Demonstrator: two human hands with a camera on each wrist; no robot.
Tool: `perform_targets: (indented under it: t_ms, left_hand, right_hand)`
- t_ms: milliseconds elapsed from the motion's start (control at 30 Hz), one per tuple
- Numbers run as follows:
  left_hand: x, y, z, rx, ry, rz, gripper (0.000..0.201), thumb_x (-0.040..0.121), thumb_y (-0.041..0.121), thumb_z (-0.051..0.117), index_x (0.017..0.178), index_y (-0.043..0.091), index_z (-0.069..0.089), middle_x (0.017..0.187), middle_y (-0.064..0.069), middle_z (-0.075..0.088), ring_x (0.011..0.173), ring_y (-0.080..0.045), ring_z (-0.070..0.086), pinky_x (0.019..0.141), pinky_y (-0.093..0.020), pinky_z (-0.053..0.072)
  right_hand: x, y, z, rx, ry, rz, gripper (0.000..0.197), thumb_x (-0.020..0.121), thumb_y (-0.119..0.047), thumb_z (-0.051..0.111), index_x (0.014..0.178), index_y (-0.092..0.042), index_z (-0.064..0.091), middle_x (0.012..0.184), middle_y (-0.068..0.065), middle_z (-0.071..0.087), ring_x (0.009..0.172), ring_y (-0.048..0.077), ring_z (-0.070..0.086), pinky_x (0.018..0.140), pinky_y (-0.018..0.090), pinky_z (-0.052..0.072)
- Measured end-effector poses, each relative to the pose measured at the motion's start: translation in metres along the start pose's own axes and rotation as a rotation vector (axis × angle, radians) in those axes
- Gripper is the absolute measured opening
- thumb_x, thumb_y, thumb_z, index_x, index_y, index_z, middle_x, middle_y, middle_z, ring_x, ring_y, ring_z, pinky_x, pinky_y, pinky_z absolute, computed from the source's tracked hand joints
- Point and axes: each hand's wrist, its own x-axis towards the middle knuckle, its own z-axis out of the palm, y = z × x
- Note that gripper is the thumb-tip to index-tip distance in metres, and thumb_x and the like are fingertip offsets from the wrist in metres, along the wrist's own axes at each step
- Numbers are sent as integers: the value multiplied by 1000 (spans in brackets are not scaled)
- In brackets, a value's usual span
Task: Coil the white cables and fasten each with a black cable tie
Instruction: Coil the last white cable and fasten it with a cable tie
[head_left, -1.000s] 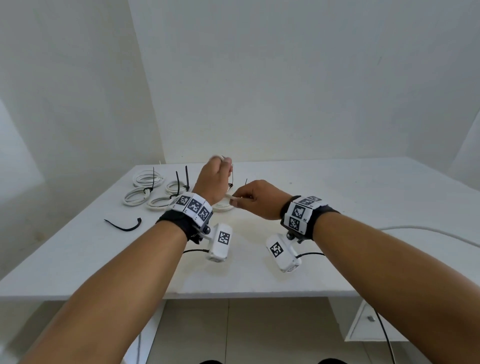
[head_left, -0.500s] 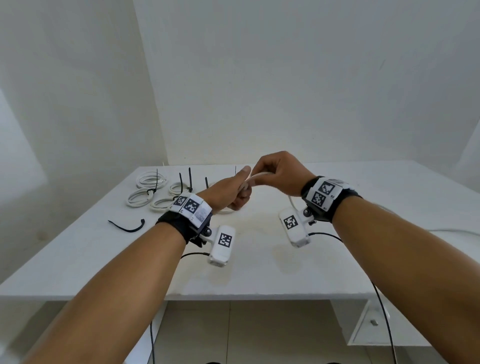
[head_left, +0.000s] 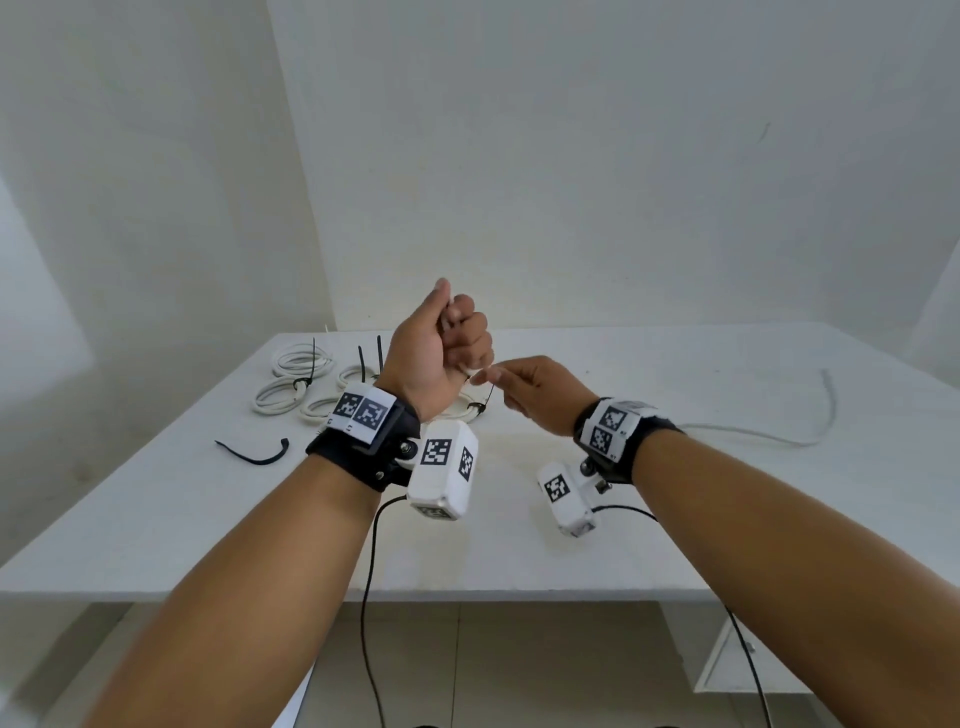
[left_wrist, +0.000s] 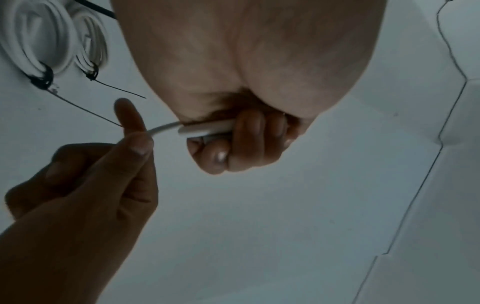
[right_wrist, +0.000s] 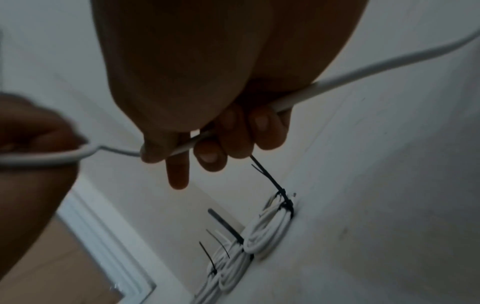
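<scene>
White cable (right_wrist: 350, 74) is the one in play, up in the air between both hands over the table (head_left: 675, 519), and it's being wound. Left hand (head_left: 441, 358) is raised in a fist, fingers curled tight round what looks like the first small loop (left_wrist: 205, 130), holding those turns so they can't spring apart. Right hand (head_left: 540, 395) sits just beside it, a little lower, thumb and fingers pinching the cable's running length, index finger pointing loose. That grip looks made for feeding: guide the next stretch round, hand it over to the fist.

From the right hand the cable trails off to the right and lies slack in a long curve across the table, so plenty is left to wind. My read is that this coil has only just begun.

Behind the hands, at the far left of the table, lie the finished coils (head_left: 301, 361), each cinched with a black tie whose tail sticks up. They're parked well clear of the working space. One spare tie (head_left: 254, 456) lies alone, near the left edge, within easy reach of the left hand, presumably waiting for this coil.
</scene>
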Motion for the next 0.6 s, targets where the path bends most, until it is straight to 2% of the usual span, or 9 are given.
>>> perform_targets:
  t_ms: [67,100,167,233,333,400,467,533,600]
  left_hand:
    - [8,-5,-5,44,70,37,43,104,37,28,67,17,37,48,7,26,42,-9,21,53,-28,17]
    - [11,-9,-8,96,121,58,42,106,34,27,69,17,36,49,7,27,42,-9,22,54,-28,16]
    - [15,-18,-13,252,214,90,39,107,28,27,71,16,35,49,7,29,42,-9,25,52,-25,19]
    - [18,-26,-16,417,267,99,36,106,25,27,71,16,35,50,7,30,43,-10,27,48,-22,26]
    - [18,-33,-19,718,299,95,37,104,29,28,70,16,35,54,4,32,50,-14,30,54,-27,30]
    - [15,-36,-23,1009,284,66,43,104,36,30,67,16,37,55,5,38,53,-16,36,60,-30,34]
    - [12,-37,-25,1194,239,-35,45,104,41,31,69,16,44,62,4,49,60,-17,46,65,-31,38]
    - [12,-37,-29,1340,167,-154,45,104,41,30,71,17,47,71,-2,54,69,-22,50,70,-34,38]
    - [10,-36,-29,1400,80,-282,51,104,41,24,66,16,48,71,-8,58,70,-26,54,72,-36,40]
  right_hand:
    - [-2,0,6,-122,-59,5,31,104,-37,45,106,-26,74,56,-10,44,42,3,38,50,14,33]
    - [-3,-1,8,-178,-86,-7,32,104,-36,45,108,-22,73,58,-9,47,43,2,40,50,14,35]
    - [-5,-4,10,-254,-134,-46,33,103,-35,47,100,-12,69,60,-4,50,47,4,40,53,19,36]
    - [-7,-6,9,-302,-164,-50,27,102,-31,49,89,-13,64,58,-6,47,46,4,39,52,18,33]
    - [-10,-9,7,-378,-216,-67,24,102,-27,51,95,-12,68,60,-10,50,47,3,43,51,14,33]
    - [-13,-12,4,-415,-240,-106,21,100,-25,54,106,-16,72,68,-13,58,53,-2,50,54,10,36]
    - [-15,-14,-2,-410,-226,-133,19,98,-24,58,104,-15,73,74,-9,64,59,-2,53,59,12,39]
    - [-16,-16,-14,-388,-187,-145,14,95,-22,64,99,-15,74,69,-15,60,59,-4,53,58,10,37]
    - [-14,-17,-24,-358,-137,-140,7,90,-21,70,93,-17,75,63,-16,57,56,-2,51,56,11,36]
